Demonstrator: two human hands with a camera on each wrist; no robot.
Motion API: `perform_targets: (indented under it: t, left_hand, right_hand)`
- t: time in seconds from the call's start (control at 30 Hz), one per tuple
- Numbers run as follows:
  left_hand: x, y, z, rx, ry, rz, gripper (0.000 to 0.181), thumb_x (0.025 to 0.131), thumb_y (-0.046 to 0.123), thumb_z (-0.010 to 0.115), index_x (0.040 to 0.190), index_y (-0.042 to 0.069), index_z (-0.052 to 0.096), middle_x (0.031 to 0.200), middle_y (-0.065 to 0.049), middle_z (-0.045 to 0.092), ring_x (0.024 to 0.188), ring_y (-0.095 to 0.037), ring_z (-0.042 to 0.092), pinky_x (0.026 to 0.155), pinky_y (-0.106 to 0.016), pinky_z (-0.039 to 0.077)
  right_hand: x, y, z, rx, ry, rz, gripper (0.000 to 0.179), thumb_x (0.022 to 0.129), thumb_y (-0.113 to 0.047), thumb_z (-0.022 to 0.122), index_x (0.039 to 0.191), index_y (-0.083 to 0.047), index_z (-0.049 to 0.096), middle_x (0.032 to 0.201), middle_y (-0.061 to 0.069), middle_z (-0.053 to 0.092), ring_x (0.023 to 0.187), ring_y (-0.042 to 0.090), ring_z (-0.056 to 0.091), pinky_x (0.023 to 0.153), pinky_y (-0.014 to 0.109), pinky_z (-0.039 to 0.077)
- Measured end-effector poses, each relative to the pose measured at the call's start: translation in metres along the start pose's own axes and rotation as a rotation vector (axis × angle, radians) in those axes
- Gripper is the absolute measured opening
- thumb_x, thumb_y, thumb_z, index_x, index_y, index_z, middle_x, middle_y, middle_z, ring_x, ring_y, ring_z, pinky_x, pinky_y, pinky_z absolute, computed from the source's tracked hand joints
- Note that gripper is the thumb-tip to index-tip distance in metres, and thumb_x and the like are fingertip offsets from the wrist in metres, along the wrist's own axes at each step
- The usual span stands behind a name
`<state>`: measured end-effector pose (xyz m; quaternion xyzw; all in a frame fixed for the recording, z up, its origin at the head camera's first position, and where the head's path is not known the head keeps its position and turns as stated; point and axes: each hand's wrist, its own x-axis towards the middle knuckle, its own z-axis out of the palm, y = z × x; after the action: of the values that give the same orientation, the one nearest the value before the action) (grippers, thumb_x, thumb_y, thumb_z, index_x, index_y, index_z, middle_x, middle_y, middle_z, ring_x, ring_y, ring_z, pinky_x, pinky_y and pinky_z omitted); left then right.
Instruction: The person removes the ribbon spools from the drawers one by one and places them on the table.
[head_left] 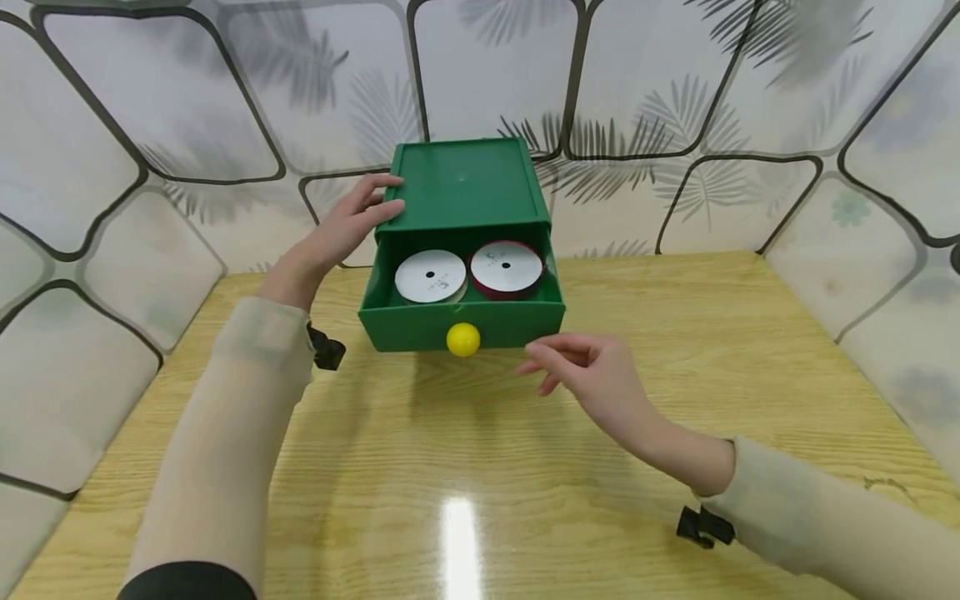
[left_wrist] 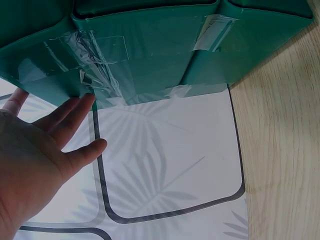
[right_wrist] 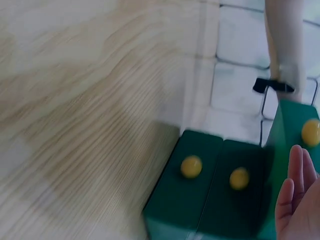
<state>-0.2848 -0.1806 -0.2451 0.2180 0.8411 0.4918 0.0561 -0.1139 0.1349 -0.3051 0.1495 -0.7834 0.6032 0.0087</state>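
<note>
Green plastic drawer unit (head_left: 465, 187) at the middle of the scene, with a person's hands at its two sides. The left hand (head_left: 345, 225) has its fingers extended and spread, tips resting against the left edge of the unit's top; it steadies on the surface without grasping it. The right hand (head_left: 596, 379) hovers just beside the near right corner of the pulled-out drawer, fingers loosely bent, thumb and forefinger close together, holding nothing; whether a fingertip grazes the drawer is hard to tell.

The top drawer (head_left: 405, 329) extends toward the near side, a round yellow knob (head_left: 463, 340) centred on its front. Two spools lie flat inside, side by side: on the left, a spool with a white face (head_left: 420, 279); on the right, a white-faced spool with a dark red rim (head_left: 517, 258).

The right wrist view, blurred, shows two closed lower drawers, each with a yellow knob (right_wrist: 191, 166). The left wrist view shows clear tape (left_wrist: 100, 60) across another green face of the unit.

Around this, a light wood-grain table (head_left: 675, 317) reflects a bright streak at the near side. Cream sleeves (head_left: 225, 417) cover both arms. Pale patterned cloth (head_left: 495, 67), with dark rounded outlines and grey fern leaves, rises behind.
</note>
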Motion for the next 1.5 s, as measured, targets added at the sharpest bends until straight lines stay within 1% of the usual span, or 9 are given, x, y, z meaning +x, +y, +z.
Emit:
perform_targets:
  t: [0.1,0.23,0.4,0.63,0.77,0.9,1.07,1.23,1.5]
  left_hand:
    - [0.001,0.001,0.001,0.001,0.003,0.001,0.055,0.103,0.035,0.045,0.151,0.014,0.027,0.156,-0.018,0.021,0.141,-0.034,0.023,0.111,-0.054,0.02]
    - [0.003,0.002,0.002,0.002,-0.005,0.015,0.054,0.103,0.032,0.045,0.152,0.014,0.027,0.157,-0.017,0.02,0.142,-0.033,0.022,0.111,-0.053,0.02]
    - [0.004,0.001,0.003,-0.007,-0.009,0.017,0.055,0.103,0.032,0.045,0.152,0.015,0.028,0.157,-0.017,0.02,0.142,-0.032,0.022,0.111,-0.053,0.02]
    - [0.006,-0.001,0.003,-0.023,-0.005,0.022,0.054,0.103,0.031,0.045,0.151,0.014,0.028,0.155,-0.018,0.022,0.139,-0.034,0.026,0.111,-0.053,0.021]
    - [0.006,0.0,0.002,-0.027,-0.004,0.019,0.054,0.103,0.031,0.045,0.151,0.014,0.028,0.155,-0.019,0.023,0.138,-0.035,0.027,0.111,-0.053,0.021]
    - [0.005,0.0,0.002,-0.03,-0.005,0.015,0.054,0.103,0.03,0.045,0.151,0.014,0.027,0.155,-0.019,0.022,0.139,-0.035,0.026,0.111,-0.053,0.021]
    - [0.003,0.0,0.001,-0.042,-0.002,0.017,0.053,0.103,0.028,0.045,0.151,0.013,0.027,0.155,-0.02,0.021,0.139,-0.036,0.026,0.111,-0.053,0.02]
    - [0.001,-0.001,0.001,-0.037,0.001,0.011,0.053,0.103,0.028,0.045,0.151,0.013,0.026,0.155,-0.02,0.021,0.139,-0.036,0.026,0.111,-0.053,0.02]
    - [0.002,-0.002,0.002,-0.025,0.0,0.01,0.053,0.103,0.029,0.045,0.151,0.013,0.027,0.156,-0.019,0.021,0.14,-0.035,0.024,0.111,-0.054,0.019]
  right_hand:
    - [-0.002,0.006,-0.015,-0.043,0.019,-0.041,0.021,0.095,-0.017,0.065,0.102,0.001,0.073,0.09,0.007,0.074,0.067,0.024,0.066,0.051,0.026,0.043]
    - [-0.002,0.013,-0.036,-0.088,0.064,-0.101,0.018,0.095,-0.012,0.064,0.1,0.004,0.072,0.087,0.005,0.074,0.065,0.024,0.067,0.068,0.026,0.053]
    - [0.003,0.018,-0.061,-0.145,0.103,-0.145,0.015,0.095,-0.009,0.064,0.096,0.003,0.072,0.081,0.0,0.073,0.063,0.019,0.066,0.067,0.023,0.053]
    - [0.029,0.007,-0.097,-0.154,0.018,-0.212,0.016,0.096,-0.005,0.061,0.101,-0.014,0.074,0.091,-0.007,0.073,0.071,0.012,0.068,0.061,0.021,0.05]
    - [0.047,-0.008,-0.109,-0.181,-0.018,-0.267,0.018,0.094,-0.001,0.062,0.108,-0.008,0.072,0.099,-0.007,0.072,0.081,0.009,0.068,0.064,0.019,0.05]
    - [0.064,-0.024,-0.111,-0.216,-0.041,-0.321,0.023,0.093,-0.001,0.063,0.115,-0.001,0.068,0.106,-0.006,0.07,0.092,0.01,0.066,0.074,0.019,0.051]
    - [0.083,-0.039,-0.106,-0.229,-0.096,-0.323,0.03,0.092,-0.004,0.066,0.122,-0.002,0.065,0.114,-0.001,0.067,0.102,0.014,0.063,0.081,0.022,0.051]
    - [0.098,-0.048,-0.094,-0.225,-0.16,-0.322,0.037,0.09,-0.006,0.069,0.127,-0.003,0.062,0.119,0.005,0.064,0.106,0.016,0.061,0.082,0.026,0.051]
    - [0.119,-0.057,-0.071,-0.204,-0.26,-0.363,0.045,0.087,-0.005,0.073,0.13,-0.003,0.06,0.127,0.017,0.059,0.113,0.027,0.057,0.097,0.039,0.045]
